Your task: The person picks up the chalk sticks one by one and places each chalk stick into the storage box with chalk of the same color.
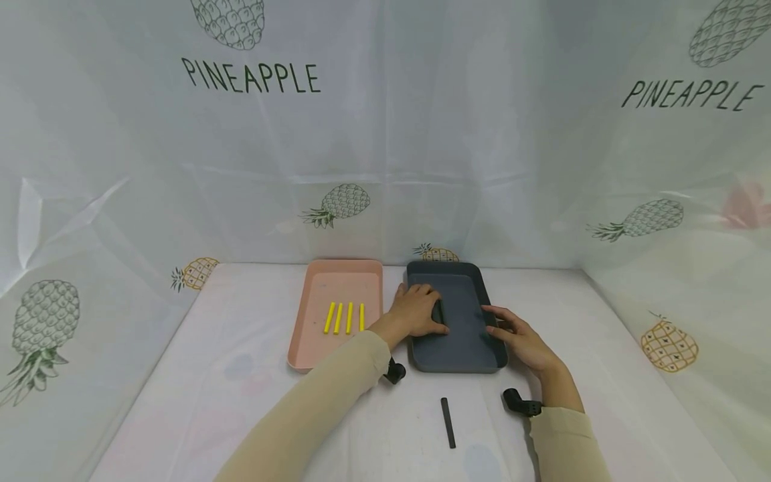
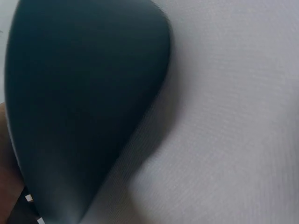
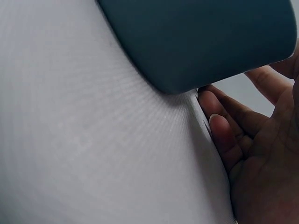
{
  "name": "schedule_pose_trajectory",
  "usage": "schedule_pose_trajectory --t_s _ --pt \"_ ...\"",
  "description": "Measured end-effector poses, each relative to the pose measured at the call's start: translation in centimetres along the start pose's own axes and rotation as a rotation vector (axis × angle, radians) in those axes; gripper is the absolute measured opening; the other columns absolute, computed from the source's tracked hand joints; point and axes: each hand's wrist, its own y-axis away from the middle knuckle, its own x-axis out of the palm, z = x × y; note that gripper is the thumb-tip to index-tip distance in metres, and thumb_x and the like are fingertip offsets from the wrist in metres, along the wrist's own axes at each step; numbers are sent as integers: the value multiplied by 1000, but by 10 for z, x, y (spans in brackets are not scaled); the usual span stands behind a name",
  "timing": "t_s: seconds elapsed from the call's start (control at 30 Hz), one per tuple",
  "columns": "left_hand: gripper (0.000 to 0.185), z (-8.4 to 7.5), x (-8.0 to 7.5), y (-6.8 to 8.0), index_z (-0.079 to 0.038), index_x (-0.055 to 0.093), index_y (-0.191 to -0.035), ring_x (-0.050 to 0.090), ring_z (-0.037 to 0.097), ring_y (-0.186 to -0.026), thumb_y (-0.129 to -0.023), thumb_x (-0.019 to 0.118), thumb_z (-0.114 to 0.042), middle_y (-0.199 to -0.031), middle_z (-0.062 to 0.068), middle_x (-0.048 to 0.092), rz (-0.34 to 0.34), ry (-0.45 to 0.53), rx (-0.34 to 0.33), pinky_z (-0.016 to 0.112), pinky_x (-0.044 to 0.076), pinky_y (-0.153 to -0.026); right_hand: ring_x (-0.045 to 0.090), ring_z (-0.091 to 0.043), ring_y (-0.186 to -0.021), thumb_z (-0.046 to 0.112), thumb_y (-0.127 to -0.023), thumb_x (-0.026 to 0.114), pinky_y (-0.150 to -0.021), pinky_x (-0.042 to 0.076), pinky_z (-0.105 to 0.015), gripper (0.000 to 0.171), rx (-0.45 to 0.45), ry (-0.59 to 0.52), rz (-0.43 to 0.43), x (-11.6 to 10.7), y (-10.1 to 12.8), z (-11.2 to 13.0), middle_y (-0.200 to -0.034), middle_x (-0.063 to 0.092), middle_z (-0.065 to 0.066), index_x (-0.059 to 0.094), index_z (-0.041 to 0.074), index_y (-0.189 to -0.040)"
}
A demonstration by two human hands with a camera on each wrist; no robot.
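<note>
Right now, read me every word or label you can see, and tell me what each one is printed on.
"PINEAPPLE": on the backdrop sheet, upper left, under a pineapple drawing.
"PINEAPPLE": on the same sheet, upper right, slanted, under another pineapple drawing.
No readable text on the pink tray, the dark tray, the yellow sticks or the black stick.
Both wrist views show no writing.

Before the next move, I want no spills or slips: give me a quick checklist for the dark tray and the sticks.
1. Left hand inside the dark tray, fingers on a dark piece: ok.
2. Whether the piece is gripped or only touched: cannot tell.
3. Right hand steadies the tray's right rim, fingers against its edge: ok.
4. Tray flat on the table: cannot tell; the wrist views suggest a corner raised.
5. Black stick lies loose on the table before the tray: not ok if it belongs inside.
6. Four yellow sticks lie in the pink tray: ok.
</note>
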Motion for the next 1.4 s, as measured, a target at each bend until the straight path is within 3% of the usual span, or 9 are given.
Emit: schedule_pose_trajectory --t_s 0.5,1.07,1.4 --pt "84 0 6 -1 -28 49 -154 35 24 -153 -86 69 -73 -161 -2 43 -5 33 -14 63 23 -127 31 -41 -150 33 -105 61 -117 32 -66 54 15 7 1 -1 -2 -2 -167 31 -13 45 23 -157" --pt "86 0 12 -3 -29 48 -155 36 24 -153 -85 68 -75 -161 -1 44 -6 23 -16 65 23 -126 36 -41 -146 31 -106 61 -115 33 -67 55 21 5 -1 1 0 -1 -165 34 -14 45 22 -157" --pt "86 -1 5 0 -29 47 -155 36 25 -153 -85 69 -74 -162 -1 44 -11 21 -14 66 24 -125 34 -43 -148 32 -105 62 -116 30 -71 55 22 4 1 0 0 2 -165 33 -16 45 24 -157"
